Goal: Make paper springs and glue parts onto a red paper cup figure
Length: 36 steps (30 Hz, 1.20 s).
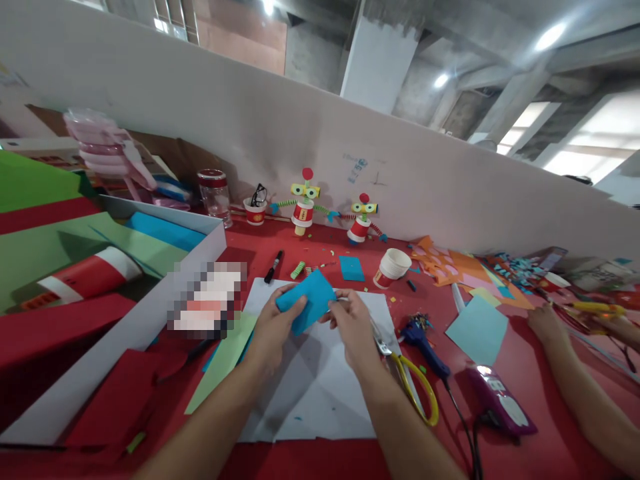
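Observation:
A small blue paper [311, 300] is held up above the white sheets. My left hand [273, 327] grips its left side, thumb on top. At the paper's right edge, my right hand [350, 320] is closed in a pinch; a thin greyish thing shows by its fingertips, too small to name. Under both hands lie white paper sheets [320, 400]. Yellow-handled scissors [417, 393] rest right of my right wrist. Green paper strips [225, 367] lie left of my left hand. Beyond the hands are a second blue paper piece [352, 269] and a black marker [273, 267].
Two paper-cup figures [303, 213] stand by the wall. Paper cups [393, 268], a blue glue gun [427, 350] with its cord, and a purple device [503, 403] are to the right. A co-worker's hand [547, 327] is farther right. A white box [200, 260] of coloured paper stands left.

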Each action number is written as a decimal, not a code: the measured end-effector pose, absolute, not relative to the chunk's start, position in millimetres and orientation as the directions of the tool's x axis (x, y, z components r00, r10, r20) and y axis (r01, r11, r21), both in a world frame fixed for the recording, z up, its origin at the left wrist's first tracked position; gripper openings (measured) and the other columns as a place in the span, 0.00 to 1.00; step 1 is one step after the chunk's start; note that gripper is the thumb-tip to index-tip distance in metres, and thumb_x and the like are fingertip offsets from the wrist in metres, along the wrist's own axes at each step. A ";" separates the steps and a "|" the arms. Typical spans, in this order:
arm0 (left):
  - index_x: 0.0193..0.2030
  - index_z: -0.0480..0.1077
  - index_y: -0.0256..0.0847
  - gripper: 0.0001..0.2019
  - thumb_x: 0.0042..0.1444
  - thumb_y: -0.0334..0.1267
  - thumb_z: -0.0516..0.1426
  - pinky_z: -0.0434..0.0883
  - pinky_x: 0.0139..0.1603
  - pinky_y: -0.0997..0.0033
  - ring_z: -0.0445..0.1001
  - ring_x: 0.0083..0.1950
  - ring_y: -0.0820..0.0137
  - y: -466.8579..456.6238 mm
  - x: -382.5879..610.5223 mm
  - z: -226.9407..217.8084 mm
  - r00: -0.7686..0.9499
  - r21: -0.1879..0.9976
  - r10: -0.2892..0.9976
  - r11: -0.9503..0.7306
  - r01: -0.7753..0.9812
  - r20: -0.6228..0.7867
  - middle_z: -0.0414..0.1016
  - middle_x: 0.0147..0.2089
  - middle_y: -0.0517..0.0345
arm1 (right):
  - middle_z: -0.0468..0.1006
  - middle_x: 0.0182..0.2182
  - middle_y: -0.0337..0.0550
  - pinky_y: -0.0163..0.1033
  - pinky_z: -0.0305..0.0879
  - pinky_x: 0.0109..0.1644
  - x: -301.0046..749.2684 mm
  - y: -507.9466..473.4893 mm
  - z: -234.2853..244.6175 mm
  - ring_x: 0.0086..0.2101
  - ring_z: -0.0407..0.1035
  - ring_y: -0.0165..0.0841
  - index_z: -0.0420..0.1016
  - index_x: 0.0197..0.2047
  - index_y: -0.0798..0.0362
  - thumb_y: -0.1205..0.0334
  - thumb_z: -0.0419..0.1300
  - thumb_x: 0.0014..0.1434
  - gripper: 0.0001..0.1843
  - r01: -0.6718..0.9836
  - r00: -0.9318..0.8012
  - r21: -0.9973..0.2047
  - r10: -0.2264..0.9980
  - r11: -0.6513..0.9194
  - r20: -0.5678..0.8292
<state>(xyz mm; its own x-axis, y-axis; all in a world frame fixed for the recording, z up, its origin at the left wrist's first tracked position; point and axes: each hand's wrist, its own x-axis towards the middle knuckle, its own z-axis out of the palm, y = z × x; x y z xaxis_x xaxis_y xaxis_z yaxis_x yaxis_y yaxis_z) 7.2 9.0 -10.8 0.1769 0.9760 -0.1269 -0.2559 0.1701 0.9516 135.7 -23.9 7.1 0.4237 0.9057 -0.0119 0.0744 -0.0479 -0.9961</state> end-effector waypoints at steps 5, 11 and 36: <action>0.37 0.69 0.39 0.16 0.41 0.41 0.64 0.64 0.29 0.74 0.68 0.28 0.72 12.7 -2.6 -7.8 0.220 0.981 0.965 0.167 -0.104 -0.141 0.71 0.27 0.63 | 0.73 0.22 0.33 0.30 0.58 0.25 131.3 -42.2 -5.5 0.23 0.67 0.26 0.69 0.38 0.53 0.55 0.62 0.48 0.15 -0.054 0.328 -0.994 0.939 -0.090 -0.103; 0.34 0.70 0.39 0.13 0.43 0.42 0.63 0.67 0.34 0.71 0.70 0.30 0.72 16.2 -4.6 -10.4 0.298 0.967 0.947 0.181 -0.178 -0.122 0.72 0.27 0.62 | 0.69 0.16 0.32 0.31 0.56 0.24 144.0 -38.6 -0.4 0.20 0.63 0.25 0.68 0.27 0.54 0.56 0.63 0.44 0.11 -0.190 0.272 -0.975 0.949 -0.112 -0.162; 0.41 0.74 0.42 0.22 0.36 0.41 0.68 0.71 0.46 0.63 0.75 0.42 0.64 12.9 -12.6 2.6 0.468 0.953 0.881 0.082 -0.291 0.067 0.77 0.44 0.53 | 0.80 0.37 0.39 0.41 0.68 0.46 145.2 -47.9 9.4 0.41 0.73 0.37 0.81 0.34 0.45 0.62 0.63 0.52 0.06 0.330 0.343 -0.910 0.866 0.251 0.363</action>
